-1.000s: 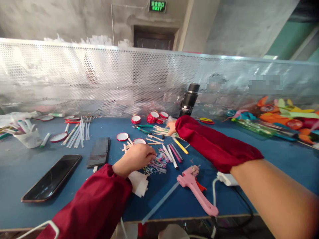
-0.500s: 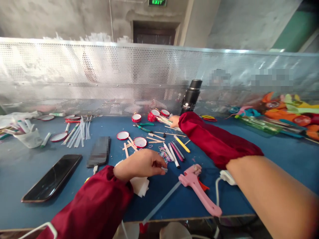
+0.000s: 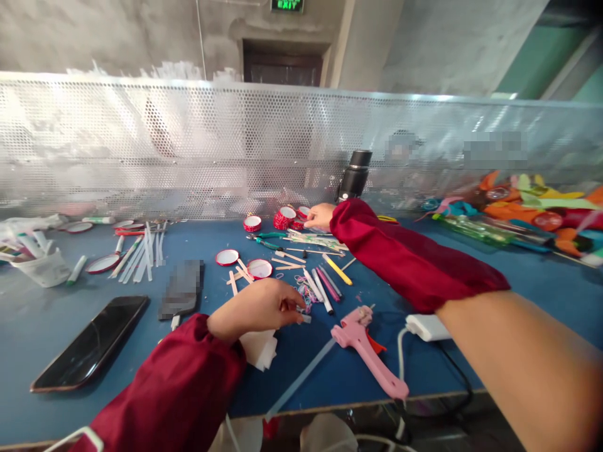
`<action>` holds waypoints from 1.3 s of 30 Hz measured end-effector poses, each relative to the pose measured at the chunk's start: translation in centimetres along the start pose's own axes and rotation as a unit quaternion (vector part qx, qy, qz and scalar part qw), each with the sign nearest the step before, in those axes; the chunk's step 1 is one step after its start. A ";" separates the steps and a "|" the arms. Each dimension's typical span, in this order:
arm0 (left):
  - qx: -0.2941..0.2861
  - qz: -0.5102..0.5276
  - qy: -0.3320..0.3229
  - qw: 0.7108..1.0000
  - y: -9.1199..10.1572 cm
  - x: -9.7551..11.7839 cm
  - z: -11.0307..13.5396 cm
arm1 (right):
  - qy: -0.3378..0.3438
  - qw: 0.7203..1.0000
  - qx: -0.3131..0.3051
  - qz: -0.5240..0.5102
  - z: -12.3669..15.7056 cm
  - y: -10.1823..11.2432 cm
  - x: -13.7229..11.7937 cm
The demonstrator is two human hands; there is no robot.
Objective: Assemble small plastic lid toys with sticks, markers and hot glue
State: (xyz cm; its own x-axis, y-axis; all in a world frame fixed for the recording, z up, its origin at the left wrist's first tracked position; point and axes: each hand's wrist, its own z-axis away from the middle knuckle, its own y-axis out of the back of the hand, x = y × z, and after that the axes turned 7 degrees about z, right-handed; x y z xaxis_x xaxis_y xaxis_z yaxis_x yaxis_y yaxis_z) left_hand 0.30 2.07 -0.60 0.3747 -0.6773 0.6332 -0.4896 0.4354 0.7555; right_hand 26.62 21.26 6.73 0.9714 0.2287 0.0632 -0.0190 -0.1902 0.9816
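Left hand (image 3: 264, 306) pinching clear stub (image 3: 306, 319); right hand (image 3: 321, 216), grip unclear; open table (image 3: 257, 390) between paper (image 3: 260, 349) and near edge (image 3: 348, 407)

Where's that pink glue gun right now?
In the head camera's view, the pink glue gun lies right of centre by the near edge of the blue table, between the left hand and the white block.
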 end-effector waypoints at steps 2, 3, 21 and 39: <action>0.025 -0.038 0.005 0.999 0.3 0.0 0.0 | -0.005 0.999 -0.018 -0.035 1.2 0.6 -1.5; 0.040 -0.062 0.009 0.997 0.5 0.0 0.0 | -0.002 0.998 -0.028 -0.064 1.9 1.0 -2.3; 0.171 -0.227 0.146 0.947 3.0 -1.7 0.8 | 0.101 0.928 0.069 -0.350 28.1 1.8 -13.9; 0.226 -0.197 0.152 0.942 3.6 -2.9 1.0 | -0.042 0.855 0.301 -0.421 34.1 -7.7 -18.5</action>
State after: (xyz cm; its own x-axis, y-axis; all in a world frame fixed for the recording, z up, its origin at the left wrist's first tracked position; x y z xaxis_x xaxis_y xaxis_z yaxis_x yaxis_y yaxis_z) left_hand -3.32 4.95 0.12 0.7719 -0.5031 0.3887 -0.5241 -0.1574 0.8370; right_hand 16.87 -14.04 -8.11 0.5953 0.4624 -0.6571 0.7954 -0.4550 0.4005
